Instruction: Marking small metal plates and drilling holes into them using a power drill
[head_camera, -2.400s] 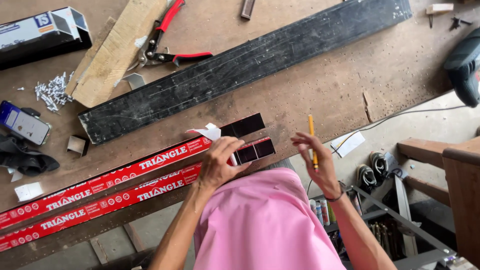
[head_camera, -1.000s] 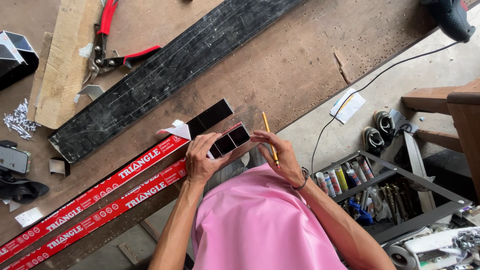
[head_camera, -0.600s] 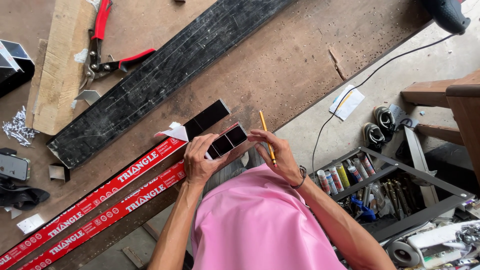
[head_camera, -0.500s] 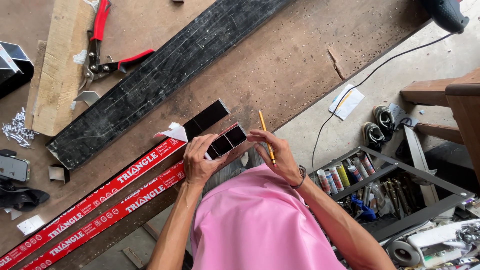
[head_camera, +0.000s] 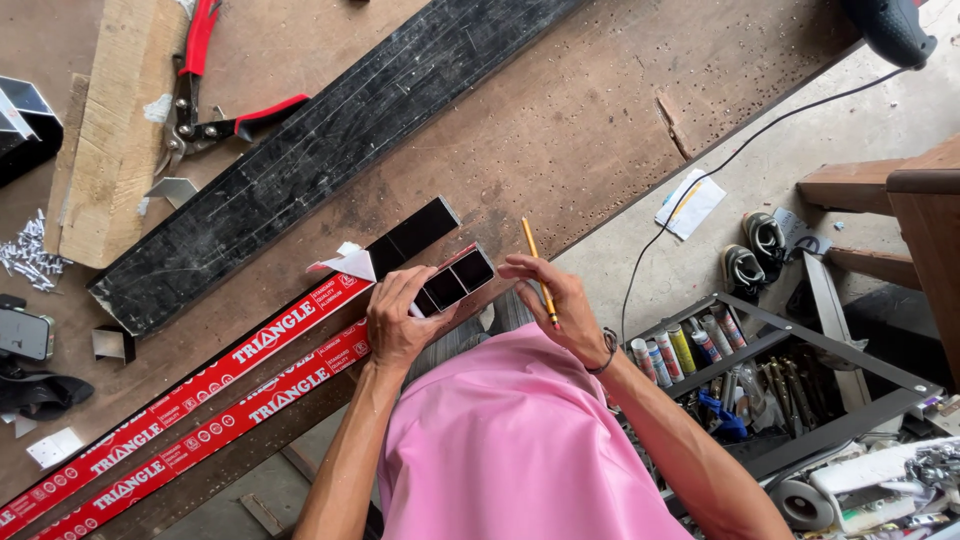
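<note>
1. The left hand (head_camera: 400, 325) lies palm down at the near edge of the bench (head_camera: 600, 130), fingers curled around the black end of the nearer strip (head_camera: 455, 285), pinning it there
2. The left forearm comes up from the lower left, beside the pink shirt (head_camera: 520, 450)
3. The right hand (head_camera: 555, 305) is clenched on a yellow pencil (head_camera: 535, 265) that stands up between its fingers, tip pointing away over the bench; its fingertips reach toward the strip's end, whether touching it I cannot tell
4. The right forearm comes in from the lower right, a dark band at the wrist
5. That strip, red-wrapped along most of its length, lies just beside a second strip (head_camera: 300, 320); both run slantwise to the lower left
6. Beyond them lie a long black plank (head_camera: 330, 140), a wood block (head_camera: 105, 130) and red-handled snips (head_camera: 205, 95)
</note>
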